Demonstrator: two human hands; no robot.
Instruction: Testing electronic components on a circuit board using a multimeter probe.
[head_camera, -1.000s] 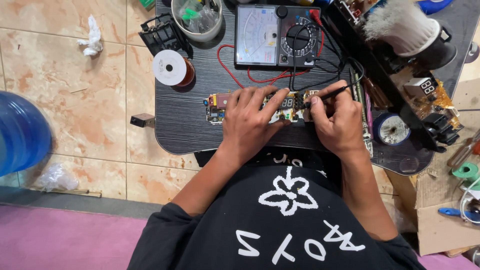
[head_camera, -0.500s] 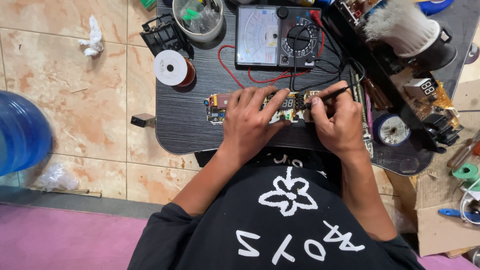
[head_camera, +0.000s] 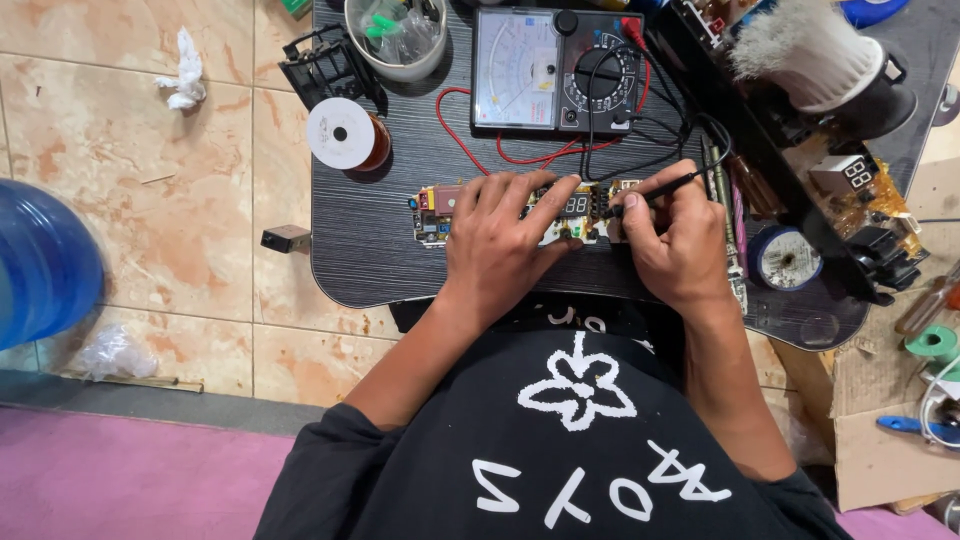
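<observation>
Pinching a thin black probe (head_camera: 655, 190) between thumb and fingers, the right hand (head_camera: 672, 240) is resting on the near edge of the dark table (head_camera: 370, 260), with the probe's tip touching a long circuit board (head_camera: 435, 210) that is lying across the table's near middle. The left hand (head_camera: 505, 235) is lying flat over that board, fingers spread and pressing down on it, closed around nothing.

One board is under the hands; a second board (head_camera: 850, 195) with a small number display is sitting to the right. One meter (head_camera: 555, 70) with a needle dial is lying at the far side, and two leads are running from it, one red (head_camera: 465, 140) and one black (head_camera: 690, 130). One spool of wire (head_camera: 345, 133) is standing to the left of the hands, with a black plastic part (head_camera: 325, 65) beyond it. One round blue-rimmed tin (head_camera: 787, 258) is sitting just right of the right hand; what it holds cannot be told.

One clear cup (head_camera: 400, 40) at the far edge is holding small green and clear bits. One big blue water jug (head_camera: 40, 265) is standing on the tiled floor (head_camera: 150, 220) at the far left, and one crumpled white tissue (head_camera: 180, 75) is lying there too.
</observation>
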